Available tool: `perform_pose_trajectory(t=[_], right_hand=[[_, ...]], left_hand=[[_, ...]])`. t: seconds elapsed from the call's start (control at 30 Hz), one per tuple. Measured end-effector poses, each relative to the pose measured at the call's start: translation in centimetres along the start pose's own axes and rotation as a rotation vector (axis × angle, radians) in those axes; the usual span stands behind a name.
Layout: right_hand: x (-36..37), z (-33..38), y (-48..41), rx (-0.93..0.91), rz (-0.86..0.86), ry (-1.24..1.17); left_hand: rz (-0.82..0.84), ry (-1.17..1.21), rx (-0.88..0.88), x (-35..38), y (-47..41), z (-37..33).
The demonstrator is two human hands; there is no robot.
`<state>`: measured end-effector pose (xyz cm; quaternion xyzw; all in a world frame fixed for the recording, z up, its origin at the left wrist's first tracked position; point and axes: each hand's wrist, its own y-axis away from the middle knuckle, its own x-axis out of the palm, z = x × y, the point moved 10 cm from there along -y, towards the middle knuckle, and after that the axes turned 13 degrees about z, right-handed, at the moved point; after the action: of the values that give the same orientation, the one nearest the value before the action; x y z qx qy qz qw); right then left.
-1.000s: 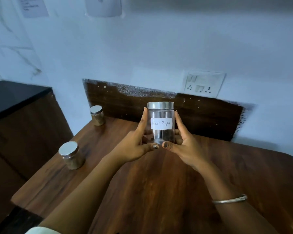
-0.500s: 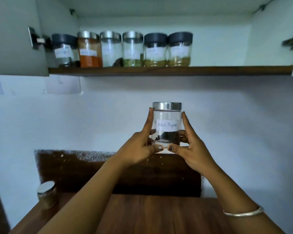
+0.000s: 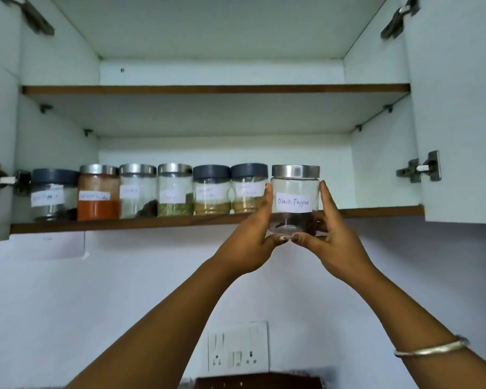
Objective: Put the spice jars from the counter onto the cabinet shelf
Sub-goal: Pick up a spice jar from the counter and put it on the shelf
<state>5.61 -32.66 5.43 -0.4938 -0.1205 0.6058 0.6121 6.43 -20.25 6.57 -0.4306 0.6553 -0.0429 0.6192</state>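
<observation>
**Black Pepper jar at the shelf edge, not yet set down**

We hold the Black Pepper jar [image 3: 295,197] upright just right of the frame's centre. Its steel lid is level with the lids of the jars already stored, and its label faces us. The base sits lower in the picture than the front edge of the lower shelf [image 3: 124,223], so we judge the jar to be in front of the shelf and not resting on it yet.

Both hands are clamped on it. The left hand [image 3: 253,242] runs fingers up the jar's left side, the right hand [image 3: 331,240] does the same on the right, and the two thumbs meet under the base.

A row of six jars [image 3: 174,189] fills the shelf from the left wall to just beside our jar. The gap to the right of the row looks like the spot for it. The upper shelf [image 3: 208,89] shows nothing on it from this angle. A bangle [image 3: 429,348] sits on the right forearm at lower right, and a switch plate [image 3: 237,346] is at bottom centre.

So six jars are stored and the seventh is almost home.

Half a second ago the jar was mid-frame, well below the shelf, with a small jar showing on the counter at lower left. Now the jar is up at shelf height, the grip is unchanged, and the counter is out of view. A second ago two small jars stood on the counter, and we judge those are still to come.
</observation>
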Motion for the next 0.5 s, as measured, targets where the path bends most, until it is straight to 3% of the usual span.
perform_pose_trajectory(t=[0.27,0.5], right_hand=[[-3.7,-3.1,-5.0,0.033,-0.018,0.190],[-3.8,-5.5,-7.0,0.064,0.001,0.295]], left_hand=[[-0.118,-0.295,-0.046,-0.1,-6.1,1.1],[-0.171,-0.256,-0.079,0.5,-7.4,3.6]])
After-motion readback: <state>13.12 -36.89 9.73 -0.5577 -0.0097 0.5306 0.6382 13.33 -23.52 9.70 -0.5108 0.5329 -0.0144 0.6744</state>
